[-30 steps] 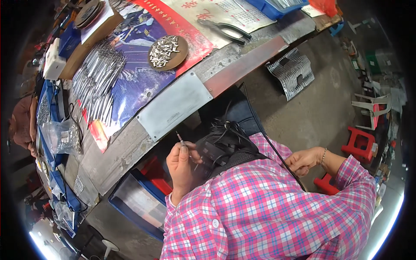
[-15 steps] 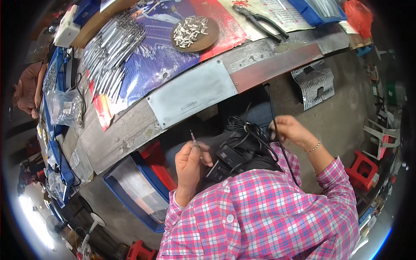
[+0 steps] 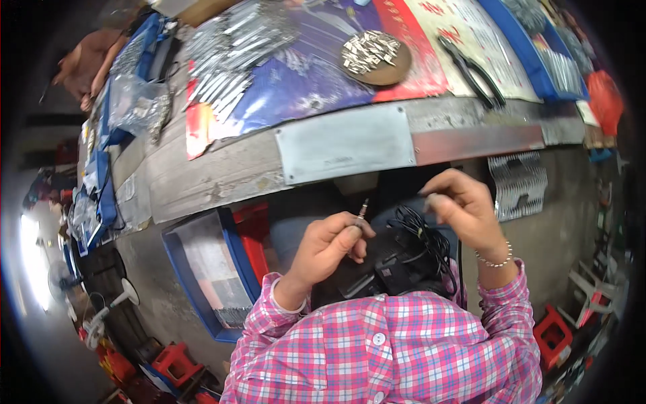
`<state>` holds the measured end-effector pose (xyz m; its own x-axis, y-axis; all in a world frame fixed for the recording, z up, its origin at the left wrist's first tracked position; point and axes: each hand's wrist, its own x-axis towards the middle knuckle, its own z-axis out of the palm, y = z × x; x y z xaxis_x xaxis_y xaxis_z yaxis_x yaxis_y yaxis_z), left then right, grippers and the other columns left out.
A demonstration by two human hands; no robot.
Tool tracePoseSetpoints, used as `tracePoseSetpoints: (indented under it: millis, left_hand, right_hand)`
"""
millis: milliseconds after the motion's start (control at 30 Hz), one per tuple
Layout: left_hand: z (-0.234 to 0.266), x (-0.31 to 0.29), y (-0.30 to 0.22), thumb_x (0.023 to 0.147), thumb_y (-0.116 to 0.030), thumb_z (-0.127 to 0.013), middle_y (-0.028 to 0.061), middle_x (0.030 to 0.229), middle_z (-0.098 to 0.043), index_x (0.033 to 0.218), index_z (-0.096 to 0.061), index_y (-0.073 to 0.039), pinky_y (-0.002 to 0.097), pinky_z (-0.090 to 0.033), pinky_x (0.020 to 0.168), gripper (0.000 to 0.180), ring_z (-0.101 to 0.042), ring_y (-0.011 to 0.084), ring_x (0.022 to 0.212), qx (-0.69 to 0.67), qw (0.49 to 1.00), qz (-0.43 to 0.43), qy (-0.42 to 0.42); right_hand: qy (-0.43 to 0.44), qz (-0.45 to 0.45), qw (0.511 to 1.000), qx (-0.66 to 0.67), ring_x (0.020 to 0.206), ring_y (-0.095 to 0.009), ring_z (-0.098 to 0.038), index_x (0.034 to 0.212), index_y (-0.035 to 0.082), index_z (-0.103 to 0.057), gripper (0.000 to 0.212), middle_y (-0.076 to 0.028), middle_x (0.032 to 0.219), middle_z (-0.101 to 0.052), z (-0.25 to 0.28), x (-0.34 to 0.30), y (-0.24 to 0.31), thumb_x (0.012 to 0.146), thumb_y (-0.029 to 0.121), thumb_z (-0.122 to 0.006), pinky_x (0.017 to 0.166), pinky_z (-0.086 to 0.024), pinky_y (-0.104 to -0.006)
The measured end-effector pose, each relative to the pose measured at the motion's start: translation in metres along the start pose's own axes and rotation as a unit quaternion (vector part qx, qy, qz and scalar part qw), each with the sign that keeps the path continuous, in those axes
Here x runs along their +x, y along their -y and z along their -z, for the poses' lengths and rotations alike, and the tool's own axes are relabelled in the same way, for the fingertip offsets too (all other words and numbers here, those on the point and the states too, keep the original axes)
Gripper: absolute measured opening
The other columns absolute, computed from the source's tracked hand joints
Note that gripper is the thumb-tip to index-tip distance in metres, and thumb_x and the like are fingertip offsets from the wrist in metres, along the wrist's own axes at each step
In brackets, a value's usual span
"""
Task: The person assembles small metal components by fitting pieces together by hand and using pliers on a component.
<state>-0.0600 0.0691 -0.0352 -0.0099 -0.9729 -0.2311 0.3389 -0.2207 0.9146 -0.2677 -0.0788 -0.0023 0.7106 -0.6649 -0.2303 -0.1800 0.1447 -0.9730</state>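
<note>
My left hand (image 3: 330,250) is closed, with a slim metal pin (image 3: 364,207) pinched between thumb and fingers, its tip pointing up and away from me. To its right, my right hand (image 3: 465,212) is raised with thumb and forefinger drawn together; whatever may be between them is too small to make out. The hands are apart, above my lap and in front of the table edge. A black box-like device (image 3: 397,273) with bundled black cable (image 3: 431,246) lies on my lap below them.
On the table (image 3: 215,182) lie a heap of thin metal rods (image 3: 235,40), a round brown dish (image 3: 398,67) of small metal sleeves and black-handled pliers (image 3: 474,74). A blue bin (image 3: 558,71) stands far right; another blue tray (image 3: 195,296) sits lower left. A co-worker (image 3: 94,60) is far left.
My right hand has risen from beside the cable and come closer to my left hand. The left hand still holds the pin. The whole view has turned and shifted.
</note>
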Motion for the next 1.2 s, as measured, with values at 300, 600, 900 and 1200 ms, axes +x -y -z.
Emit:
tracePoseSetpoints:
  millis: [300, 600, 900, 1200]
  left_hand:
    - [-0.006, -0.001, -0.011, 0.095, -0.023, -0.044, 0.0043, 0.065, -0.056, 0.093, -0.057, 0.001, 0.0205, -0.044, 0.053, 0.027, -0.053, 0.0098, 0.055, -0.143, 0.989, 0.011, 0.029]
    - [-0.024, 0.01, 0.002, 0.094, -0.028, -0.047, 0.002, 0.059, -0.055, 0.086, -0.056, 0.0, 0.0186, -0.043, 0.045, 0.031, -0.052, 0.0078, 0.047, -0.224, 0.97, 0.027, 0.092]
    - [-0.015, 0.032, 0.02, 0.094, -0.026, -0.046, 0.0004, 0.055, -0.052, 0.076, -0.052, -0.003, 0.0211, -0.04, 0.04, 0.029, -0.051, 0.0087, 0.045, 0.489, 0.753, -0.347, -0.271]
    - [-0.006, 0.025, -0.016, 0.094, -0.026, -0.046, 0.0017, 0.061, -0.052, 0.088, -0.054, 0.0, 0.0194, -0.04, 0.043, 0.028, -0.049, 0.0074, 0.047, -0.247, 0.963, 0.015, 0.104]
  right_hand:
    - [0.225, -0.013, 0.947, 0.23, 0.065, -0.006, -0.052, 0.096, -0.001, -0.06, 0.015, -0.003, 0.08, -0.06, -0.053, 0.051, 0.002, 0.086, 0.01, -0.057, 0.056, -0.042, -0.0195]
    - [0.144, 0.059, 0.98, 0.128, 0.049, -0.008, -0.043, 0.07, 0.002, -0.052, 0.02, -0.003, 0.062, -0.048, -0.051, 0.042, 0.004, 0.079, 0.017, -0.062, 0.043, -0.032, -0.0204]
    - [0.006, 0.072, 0.997, 0.041, 0.053, -0.004, -0.041, 0.073, 0.005, -0.047, 0.018, 0.003, 0.061, -0.045, -0.07, 0.052, -0.004, 0.086, 0.01, -0.058, 0.047, -0.032, -0.0187]
    - [0.249, 0.002, 0.941, 0.229, 0.054, -0.014, -0.053, 0.079, -0.003, -0.056, 0.023, -0.01, 0.069, -0.057, -0.046, 0.082, 0.019, 0.076, 0.016, -0.067, 0.046, -0.04, -0.0234]
